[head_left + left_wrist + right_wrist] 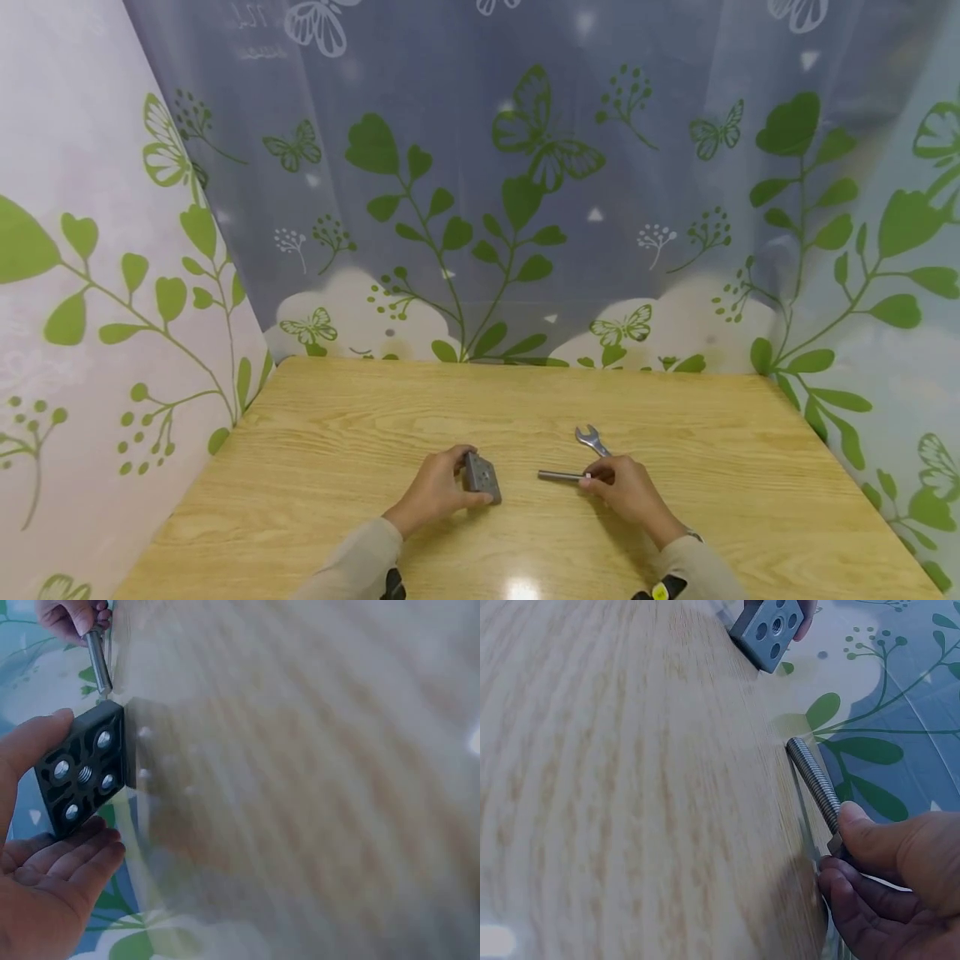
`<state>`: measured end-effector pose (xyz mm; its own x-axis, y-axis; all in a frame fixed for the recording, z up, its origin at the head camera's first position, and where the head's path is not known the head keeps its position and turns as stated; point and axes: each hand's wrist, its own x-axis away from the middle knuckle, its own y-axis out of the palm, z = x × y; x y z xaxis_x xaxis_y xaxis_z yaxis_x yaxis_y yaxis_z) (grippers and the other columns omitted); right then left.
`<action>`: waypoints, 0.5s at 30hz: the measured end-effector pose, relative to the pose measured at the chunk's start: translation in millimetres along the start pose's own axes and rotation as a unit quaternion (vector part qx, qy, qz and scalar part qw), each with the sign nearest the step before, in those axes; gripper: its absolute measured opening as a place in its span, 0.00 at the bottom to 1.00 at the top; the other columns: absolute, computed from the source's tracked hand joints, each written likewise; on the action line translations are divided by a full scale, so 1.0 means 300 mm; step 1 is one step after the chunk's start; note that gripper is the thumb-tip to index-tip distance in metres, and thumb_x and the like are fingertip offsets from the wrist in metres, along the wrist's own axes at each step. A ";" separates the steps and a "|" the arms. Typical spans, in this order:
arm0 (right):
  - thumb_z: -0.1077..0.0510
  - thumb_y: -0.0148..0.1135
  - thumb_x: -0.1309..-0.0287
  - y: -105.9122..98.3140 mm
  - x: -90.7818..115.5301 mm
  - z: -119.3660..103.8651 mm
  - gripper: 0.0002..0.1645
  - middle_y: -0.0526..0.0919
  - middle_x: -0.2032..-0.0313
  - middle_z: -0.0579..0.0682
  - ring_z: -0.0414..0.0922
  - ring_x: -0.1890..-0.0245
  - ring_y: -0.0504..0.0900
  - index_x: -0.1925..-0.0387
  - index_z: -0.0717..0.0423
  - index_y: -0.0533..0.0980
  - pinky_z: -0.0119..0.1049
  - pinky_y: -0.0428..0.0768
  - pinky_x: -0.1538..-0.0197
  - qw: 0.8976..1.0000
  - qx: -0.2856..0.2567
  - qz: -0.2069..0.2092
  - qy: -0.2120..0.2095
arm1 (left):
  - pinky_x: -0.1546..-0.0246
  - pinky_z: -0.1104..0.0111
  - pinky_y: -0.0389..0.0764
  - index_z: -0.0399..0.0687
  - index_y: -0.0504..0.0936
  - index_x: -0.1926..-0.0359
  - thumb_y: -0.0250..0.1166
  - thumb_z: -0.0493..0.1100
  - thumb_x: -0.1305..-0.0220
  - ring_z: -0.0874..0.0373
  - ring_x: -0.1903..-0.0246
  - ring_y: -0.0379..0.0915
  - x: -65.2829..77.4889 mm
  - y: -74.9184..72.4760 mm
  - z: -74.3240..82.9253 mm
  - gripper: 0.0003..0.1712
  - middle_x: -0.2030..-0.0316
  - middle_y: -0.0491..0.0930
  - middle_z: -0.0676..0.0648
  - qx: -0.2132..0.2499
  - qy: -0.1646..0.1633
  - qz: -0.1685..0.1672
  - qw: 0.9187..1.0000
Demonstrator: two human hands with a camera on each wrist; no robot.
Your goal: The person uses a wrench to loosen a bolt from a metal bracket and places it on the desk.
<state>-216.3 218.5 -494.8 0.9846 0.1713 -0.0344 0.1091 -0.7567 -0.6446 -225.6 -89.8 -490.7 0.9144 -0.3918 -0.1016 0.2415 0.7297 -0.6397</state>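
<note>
My left hand grips a dark square plate by its opposite edges, thumb on one and fingers on the other. In the left wrist view the plate stands tilted, with a threaded centre hole and several smaller holes around it. To the right, my right hand pinches a bolt near its head. Its threaded shank points left, toward the plate, with a gap between them. An open-ended wrench lies just behind the right hand, which hides part of its handle.
The wooden table extends under both hands. Around its back and sides hangs a curtain printed with leaves and butterflies, meeting the table's far edge. A bright light reflection shows on the front of the tabletop.
</note>
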 end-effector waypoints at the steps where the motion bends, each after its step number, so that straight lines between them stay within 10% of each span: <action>1: 0.58 0.68 0.45 0.001 -0.002 0.003 0.13 0.83 0.71 0.50 0.41 0.77 0.78 0.62 0.65 0.81 0.29 0.79 0.78 1.000 0.000 0.000 -0.001 | 0.51 0.59 0.83 0.28 0.71 0.41 0.79 0.48 0.55 0.44 0.52 0.79 -0.001 -0.002 -0.001 0.44 0.50 0.79 0.33 -0.016 0.001 -0.002 1.000; 15: 0.58 0.71 0.49 0.006 -0.012 -0.003 0.11 0.84 0.70 0.46 0.42 0.68 0.82 0.65 0.60 0.83 0.31 0.81 0.68 0.999 0.037 0.014 0.005 | 0.55 0.61 0.82 0.33 0.75 0.43 0.79 0.54 0.58 0.58 0.62 0.76 -0.034 0.009 -0.031 0.44 0.55 0.81 0.40 -0.118 -0.014 -0.009 0.993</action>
<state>-219.5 215.9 -495.3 0.9885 0.1443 -0.0453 0.0719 -0.7119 -0.6986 -237.3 -89.1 -498.5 0.9204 -0.3848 -0.0699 0.1771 0.5694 -0.8028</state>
